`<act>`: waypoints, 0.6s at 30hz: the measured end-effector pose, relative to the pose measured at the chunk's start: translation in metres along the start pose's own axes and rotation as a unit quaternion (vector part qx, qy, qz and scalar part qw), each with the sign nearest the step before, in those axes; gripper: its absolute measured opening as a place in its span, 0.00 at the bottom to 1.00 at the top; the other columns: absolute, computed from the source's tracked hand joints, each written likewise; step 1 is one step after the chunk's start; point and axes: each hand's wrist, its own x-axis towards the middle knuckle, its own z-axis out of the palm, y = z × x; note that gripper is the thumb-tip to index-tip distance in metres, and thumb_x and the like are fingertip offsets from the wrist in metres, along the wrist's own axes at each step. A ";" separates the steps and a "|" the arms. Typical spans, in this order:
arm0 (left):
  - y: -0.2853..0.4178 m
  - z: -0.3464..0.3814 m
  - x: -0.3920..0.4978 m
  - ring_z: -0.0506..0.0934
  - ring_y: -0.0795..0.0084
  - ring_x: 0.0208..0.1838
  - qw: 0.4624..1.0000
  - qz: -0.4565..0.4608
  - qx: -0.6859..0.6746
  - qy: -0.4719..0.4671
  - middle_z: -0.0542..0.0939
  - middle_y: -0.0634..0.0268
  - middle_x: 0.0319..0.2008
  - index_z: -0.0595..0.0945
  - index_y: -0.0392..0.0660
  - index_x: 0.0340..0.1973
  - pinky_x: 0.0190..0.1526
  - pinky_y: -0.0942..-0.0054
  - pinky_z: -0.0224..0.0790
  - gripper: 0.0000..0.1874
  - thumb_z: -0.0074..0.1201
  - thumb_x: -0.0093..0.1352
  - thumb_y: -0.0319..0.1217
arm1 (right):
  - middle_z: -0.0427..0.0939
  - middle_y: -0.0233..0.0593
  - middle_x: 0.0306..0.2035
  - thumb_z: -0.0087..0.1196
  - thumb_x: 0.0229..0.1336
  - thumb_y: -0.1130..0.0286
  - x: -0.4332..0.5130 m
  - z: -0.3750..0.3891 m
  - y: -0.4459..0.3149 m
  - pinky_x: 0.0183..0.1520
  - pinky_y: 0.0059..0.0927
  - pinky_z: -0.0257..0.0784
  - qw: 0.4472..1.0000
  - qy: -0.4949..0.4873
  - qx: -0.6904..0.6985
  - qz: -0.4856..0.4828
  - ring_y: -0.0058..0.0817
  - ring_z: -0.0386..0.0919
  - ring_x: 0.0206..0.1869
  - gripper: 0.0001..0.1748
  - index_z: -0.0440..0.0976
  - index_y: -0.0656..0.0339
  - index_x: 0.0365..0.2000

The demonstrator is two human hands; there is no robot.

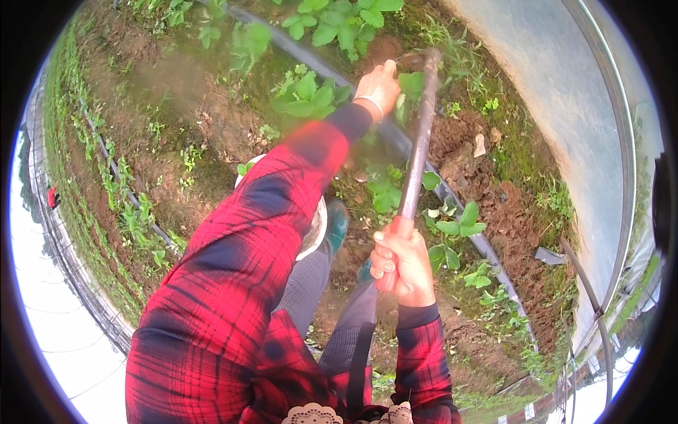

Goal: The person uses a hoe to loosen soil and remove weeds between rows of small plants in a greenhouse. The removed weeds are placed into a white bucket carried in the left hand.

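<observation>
My right hand [402,262] grips the red handle end of a hand hoe [421,143], whose long metal shaft runs up toward the soil. At its far end, the hoe's head is partly hidden by leaves and hard to make out. Reaching forward, my left hand [377,87] is low over the bed beside the hoe's head, with a pale band at the wrist. Its fingers are curled, and whether they hold anything is unclear. Close by grow green leafy plants [307,98] that look like strawberry plants. A black hose [394,138] passes beneath my left wrist and behind the shaft.
Below my left sleeve a white container [318,230] shows in part. Dug brown soil [461,138] lies right of the shaft, near a sheet-plastic wall [561,69] with a metal tube. Plant rows and another hose [114,169] run along the left. A distant red figure [53,197] is there.
</observation>
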 end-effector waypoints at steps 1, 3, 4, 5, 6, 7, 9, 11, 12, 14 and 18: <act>-0.003 0.002 0.001 0.74 0.60 0.46 0.999 -0.031 -0.027 -0.019 0.72 0.58 0.42 0.78 0.50 0.33 0.45 0.66 0.67 0.07 0.48 0.59 0.29 | 0.62 0.27 0.14 0.53 0.52 0.79 0.000 0.004 -0.003 0.14 0.24 0.60 1.000 -0.003 -0.011 -0.013 0.17 0.60 0.12 0.10 0.62 0.58 0.25; -0.006 0.011 0.003 0.76 0.57 0.40 0.958 -0.172 -0.217 0.068 0.77 0.57 0.38 0.80 0.51 0.33 0.43 0.67 0.69 0.09 0.51 0.58 0.25 | 0.63 0.28 0.14 0.53 0.51 0.80 0.005 0.012 -0.005 0.12 0.23 0.60 0.995 0.040 -0.078 -0.058 0.18 0.61 0.11 0.10 0.61 0.60 0.24; -0.015 0.012 0.001 0.76 0.58 0.39 0.981 -0.086 -0.138 0.104 0.78 0.57 0.36 0.81 0.52 0.35 0.43 0.68 0.70 0.11 0.51 0.57 0.24 | 0.64 0.29 0.14 0.53 0.51 0.81 0.009 0.015 -0.006 0.12 0.23 0.60 0.988 0.060 -0.115 -0.088 0.18 0.62 0.10 0.10 0.61 0.61 0.24; -0.023 0.013 0.001 0.77 0.58 0.39 0.987 0.006 -0.064 0.148 0.78 0.57 0.35 0.81 0.52 0.37 0.43 0.68 0.71 0.13 0.51 0.57 0.23 | 0.64 0.29 0.14 0.53 0.51 0.81 0.014 0.017 -0.008 0.11 0.23 0.60 0.978 0.085 -0.157 -0.111 0.18 0.62 0.10 0.10 0.61 0.61 0.24; -0.028 0.014 0.003 0.77 0.58 0.38 0.973 0.008 -0.103 0.207 0.78 0.57 0.33 0.81 0.51 0.39 0.43 0.70 0.71 0.16 0.51 0.57 0.22 | 0.65 0.30 0.14 0.53 0.50 0.82 0.017 0.015 -0.012 0.10 0.21 0.60 0.971 0.091 -0.165 -0.147 0.18 0.63 0.09 0.10 0.61 0.62 0.25; -0.035 0.014 0.003 0.78 0.60 0.36 0.967 0.034 -0.068 0.242 0.79 0.57 0.31 0.80 0.44 0.37 0.41 0.66 0.72 0.11 0.50 0.59 0.23 | 0.65 0.30 0.14 0.54 0.50 0.81 0.020 0.012 -0.015 0.10 0.21 0.60 0.966 0.093 -0.166 -0.177 0.18 0.63 0.09 0.11 0.61 0.63 0.25; -0.047 0.008 0.010 0.78 0.58 0.36 0.950 -0.080 -0.242 0.182 0.78 0.55 0.31 0.77 0.41 0.34 0.40 0.59 0.71 0.07 0.47 0.61 0.26 | 0.65 0.31 0.14 0.54 0.49 0.82 0.013 -0.001 -0.017 0.10 0.21 0.61 0.949 0.098 -0.187 -0.236 0.18 0.64 0.09 0.12 0.60 0.63 0.25; -0.054 -0.003 0.007 0.78 0.56 0.35 0.918 -0.104 -0.334 0.187 0.77 0.52 0.31 0.75 0.38 0.32 0.39 0.51 0.71 0.08 0.44 0.63 0.29 | 0.65 0.31 0.13 0.54 0.50 0.82 0.000 -0.017 -0.011 0.11 0.21 0.60 0.945 0.120 -0.203 -0.225 0.18 0.63 0.09 0.12 0.60 0.62 0.25; -0.056 -0.012 0.004 0.78 0.54 0.35 0.887 -0.123 -0.410 0.175 0.77 0.51 0.31 0.74 0.37 0.31 0.39 0.47 0.71 0.09 0.43 0.64 0.31 | 0.65 0.31 0.13 0.53 0.50 0.82 -0.005 -0.025 -0.004 0.11 0.21 0.60 0.947 0.143 -0.202 -0.206 0.18 0.63 0.09 0.11 0.60 0.62 0.25; -0.056 -0.036 -0.008 0.78 0.52 0.39 0.828 -0.166 -0.512 0.155 0.78 0.48 0.36 0.74 0.34 0.37 0.40 0.50 0.73 0.11 0.43 0.64 0.28 | 0.64 0.31 0.13 0.53 0.49 0.82 -0.009 -0.043 0.008 0.11 0.22 0.60 0.956 0.150 -0.183 -0.174 0.18 0.62 0.10 0.11 0.61 0.60 0.23; -0.050 -0.088 -0.036 0.82 0.62 0.31 0.785 -0.152 -0.584 0.139 0.81 0.55 0.34 0.77 0.30 0.39 0.32 0.72 0.77 0.09 0.51 0.64 0.20 | 0.64 0.30 0.13 0.52 0.49 0.81 0.001 -0.078 0.020 0.13 0.24 0.61 0.969 0.129 -0.168 -0.128 0.18 0.61 0.10 0.11 0.61 0.58 0.21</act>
